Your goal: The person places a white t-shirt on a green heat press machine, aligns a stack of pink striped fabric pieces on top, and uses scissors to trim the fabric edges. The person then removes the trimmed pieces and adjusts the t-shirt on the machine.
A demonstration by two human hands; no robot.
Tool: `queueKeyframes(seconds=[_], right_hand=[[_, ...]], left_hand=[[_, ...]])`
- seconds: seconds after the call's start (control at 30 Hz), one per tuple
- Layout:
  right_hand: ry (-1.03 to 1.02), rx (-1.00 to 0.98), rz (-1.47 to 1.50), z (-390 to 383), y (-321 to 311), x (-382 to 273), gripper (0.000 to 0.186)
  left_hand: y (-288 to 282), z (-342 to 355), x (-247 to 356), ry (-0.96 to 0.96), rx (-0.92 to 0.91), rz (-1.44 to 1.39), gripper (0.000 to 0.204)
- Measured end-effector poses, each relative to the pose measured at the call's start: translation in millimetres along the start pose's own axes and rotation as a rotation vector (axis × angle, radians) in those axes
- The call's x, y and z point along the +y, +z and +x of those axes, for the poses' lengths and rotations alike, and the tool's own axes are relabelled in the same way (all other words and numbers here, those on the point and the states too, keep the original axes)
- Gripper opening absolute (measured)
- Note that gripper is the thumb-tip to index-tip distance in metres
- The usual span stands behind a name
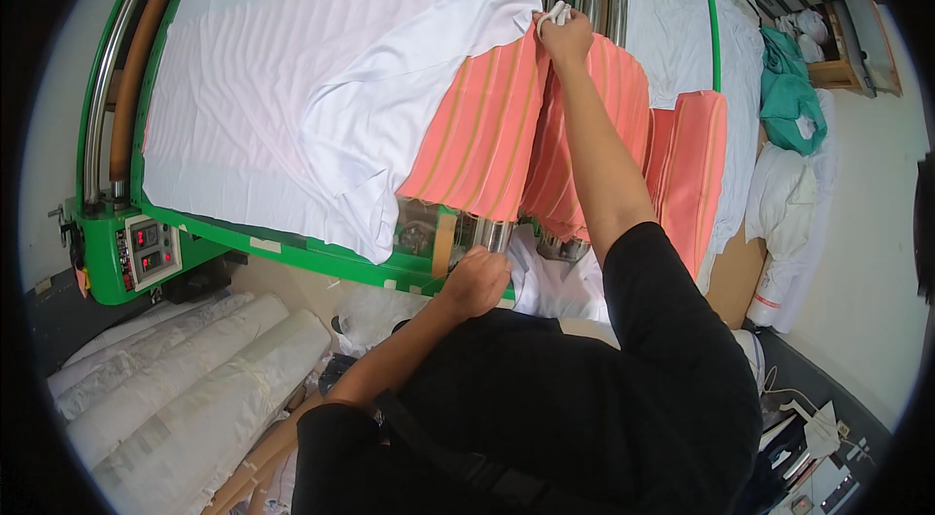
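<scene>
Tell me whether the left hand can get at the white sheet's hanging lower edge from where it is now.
Probably yes. The left hand rests at the machine's green front rail, and the white sheet droops over that rail just beside it, with nothing between them.

Right hand (565,33) gripping white sheet (321,77) on ironer (112,252)

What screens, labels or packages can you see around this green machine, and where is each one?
Control panel: left end of the green machine frame, a pale grey box with two small red-lit displays.
Wrapped fabric rolls: on the floor, lower left, long white bundles lying side by side.
Tag: small white label on the teal cloth, upper right.
</scene>
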State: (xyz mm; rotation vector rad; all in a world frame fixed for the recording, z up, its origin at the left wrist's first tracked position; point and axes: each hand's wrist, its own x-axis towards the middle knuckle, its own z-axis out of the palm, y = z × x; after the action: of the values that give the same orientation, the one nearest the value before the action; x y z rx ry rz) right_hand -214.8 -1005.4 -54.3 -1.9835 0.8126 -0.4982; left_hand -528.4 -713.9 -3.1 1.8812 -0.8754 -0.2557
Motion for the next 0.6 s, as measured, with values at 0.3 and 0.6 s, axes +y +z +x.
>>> queueKeyframes(seconds=[0.3,0.6], right_hand=[[0.044,-0.042,0.001,1.2,-0.9,0.6,0.069],[0.075,-0.046,0.069,-2.8,-2.0,2.3,0.082]], left_hand=[[0.2,-37.5,2.8,-0.242,-0.074,-0.031,0.02],[-33.6,-91.1,12.6,-0.779,0.199,-0.405,0.035]])
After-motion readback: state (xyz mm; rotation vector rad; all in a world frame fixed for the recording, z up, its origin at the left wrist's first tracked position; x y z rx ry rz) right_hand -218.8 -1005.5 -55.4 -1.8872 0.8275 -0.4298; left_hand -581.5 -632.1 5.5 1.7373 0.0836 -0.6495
